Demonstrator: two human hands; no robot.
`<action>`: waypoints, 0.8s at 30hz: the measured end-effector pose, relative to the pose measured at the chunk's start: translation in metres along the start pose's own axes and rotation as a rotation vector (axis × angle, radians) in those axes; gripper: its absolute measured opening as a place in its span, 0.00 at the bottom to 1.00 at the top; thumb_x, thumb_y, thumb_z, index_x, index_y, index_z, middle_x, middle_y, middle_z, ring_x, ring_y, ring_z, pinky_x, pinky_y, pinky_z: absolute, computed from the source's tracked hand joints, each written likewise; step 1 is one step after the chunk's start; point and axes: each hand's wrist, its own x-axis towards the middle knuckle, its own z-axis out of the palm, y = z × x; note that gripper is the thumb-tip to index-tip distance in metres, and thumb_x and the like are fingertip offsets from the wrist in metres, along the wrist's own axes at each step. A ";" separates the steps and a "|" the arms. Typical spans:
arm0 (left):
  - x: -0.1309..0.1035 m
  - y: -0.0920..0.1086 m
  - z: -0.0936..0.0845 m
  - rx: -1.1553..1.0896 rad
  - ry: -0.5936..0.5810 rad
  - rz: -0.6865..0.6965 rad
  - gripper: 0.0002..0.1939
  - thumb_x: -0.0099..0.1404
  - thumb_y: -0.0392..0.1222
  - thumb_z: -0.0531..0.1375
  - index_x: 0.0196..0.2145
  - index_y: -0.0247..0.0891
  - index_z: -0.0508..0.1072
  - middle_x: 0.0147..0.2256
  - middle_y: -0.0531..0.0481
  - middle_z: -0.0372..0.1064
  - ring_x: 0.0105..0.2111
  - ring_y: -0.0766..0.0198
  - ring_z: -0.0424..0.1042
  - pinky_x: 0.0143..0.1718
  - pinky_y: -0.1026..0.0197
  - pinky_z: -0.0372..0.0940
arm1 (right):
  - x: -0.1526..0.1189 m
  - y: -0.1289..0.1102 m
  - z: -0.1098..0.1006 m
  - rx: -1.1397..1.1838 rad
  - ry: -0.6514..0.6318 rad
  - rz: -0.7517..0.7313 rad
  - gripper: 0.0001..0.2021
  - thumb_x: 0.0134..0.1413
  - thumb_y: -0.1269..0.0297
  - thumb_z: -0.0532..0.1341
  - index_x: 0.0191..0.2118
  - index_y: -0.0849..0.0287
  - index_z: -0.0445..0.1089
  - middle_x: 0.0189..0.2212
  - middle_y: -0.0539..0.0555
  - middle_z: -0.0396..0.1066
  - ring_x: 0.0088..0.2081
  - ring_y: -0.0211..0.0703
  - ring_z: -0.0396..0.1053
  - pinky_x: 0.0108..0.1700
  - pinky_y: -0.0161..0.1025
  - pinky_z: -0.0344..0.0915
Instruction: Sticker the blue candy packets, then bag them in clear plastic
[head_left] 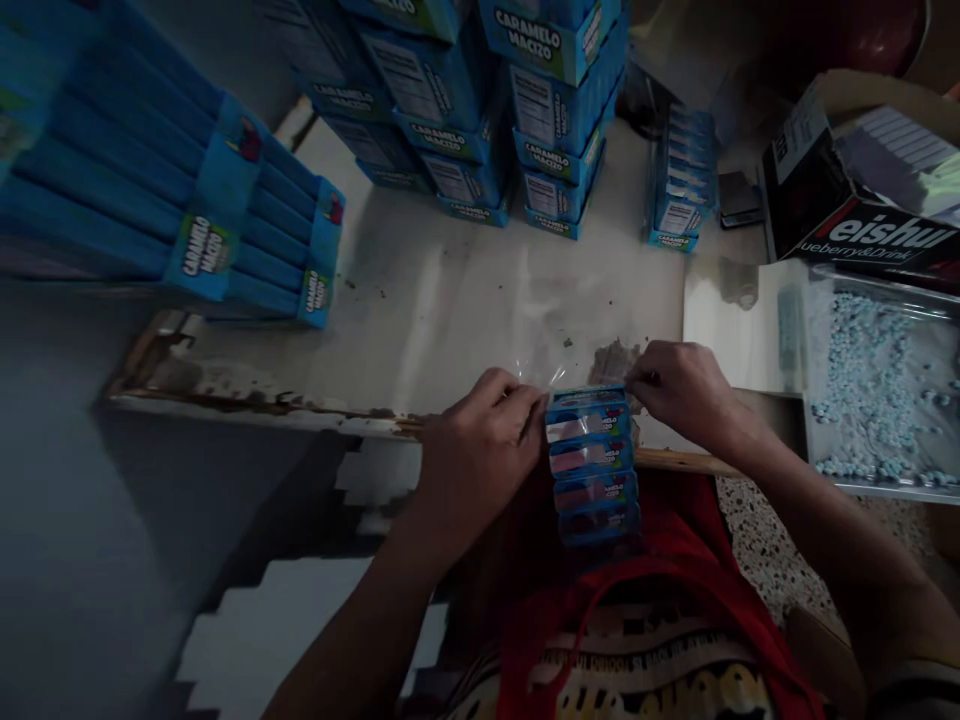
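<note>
A row of several small blue candy boxes [594, 460], lettered "Caramelo", stands at the table's front edge and over my lap, with glossy clear plastic wrap [556, 376] about it. At the far left corner of this pack, my left hand [484, 450] is closed, its thumb and fingers pinched at the wrap. My right hand [686, 395] pinches at the far right corner. The fingertips of both hands are partly hidden, so how much film lies between them is hard to see.
Stacked blue "Caramelo Macizo" cartons [469, 135] stand at the back, more cartons [225, 220] at the left. Another small pack [681, 180] sits back right. Further right are a black printed box [862, 220] and a clear tray [926, 487] with pale blue pieces. The worn table edge [300, 412] runs in front.
</note>
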 end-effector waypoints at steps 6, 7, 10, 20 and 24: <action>-0.021 0.035 0.013 -0.059 0.420 -0.221 0.07 0.71 0.37 0.63 0.34 0.39 0.79 0.31 0.50 0.76 0.31 0.63 0.75 0.33 0.62 0.64 | -0.051 -0.027 0.017 0.042 0.474 -0.010 0.12 0.68 0.66 0.61 0.35 0.53 0.82 0.32 0.52 0.79 0.27 0.37 0.73 0.30 0.37 0.67; -0.023 0.037 0.019 -0.096 0.478 -0.221 0.06 0.71 0.36 0.64 0.34 0.39 0.79 0.31 0.50 0.77 0.32 0.63 0.75 0.34 0.62 0.66 | -0.054 -0.027 0.025 0.039 0.565 -0.014 0.12 0.68 0.65 0.61 0.35 0.53 0.82 0.31 0.52 0.79 0.26 0.36 0.73 0.29 0.37 0.67; -0.021 0.037 0.032 -0.138 0.555 -0.222 0.07 0.71 0.36 0.64 0.33 0.39 0.78 0.30 0.50 0.76 0.32 0.64 0.75 0.37 0.62 0.67 | -0.053 -0.021 0.044 -0.002 0.702 -0.009 0.12 0.69 0.64 0.62 0.34 0.52 0.81 0.27 0.53 0.78 0.25 0.37 0.73 0.28 0.37 0.66; -0.024 0.035 0.060 -0.173 0.623 -0.160 0.06 0.74 0.39 0.62 0.37 0.41 0.79 0.31 0.49 0.74 0.33 0.63 0.74 0.38 0.61 0.68 | -0.071 -0.017 0.045 -0.054 0.920 -0.150 0.08 0.67 0.71 0.64 0.40 0.52 0.80 0.30 0.51 0.81 0.28 0.38 0.77 0.33 0.37 0.72; -0.017 0.032 0.066 -0.158 0.556 -0.090 0.08 0.73 0.40 0.61 0.41 0.41 0.81 0.33 0.46 0.77 0.34 0.63 0.77 0.37 0.62 0.69 | -0.081 -0.003 0.041 -0.185 0.842 -0.246 0.07 0.65 0.70 0.67 0.42 0.49 0.81 0.31 0.49 0.82 0.29 0.39 0.78 0.34 0.38 0.72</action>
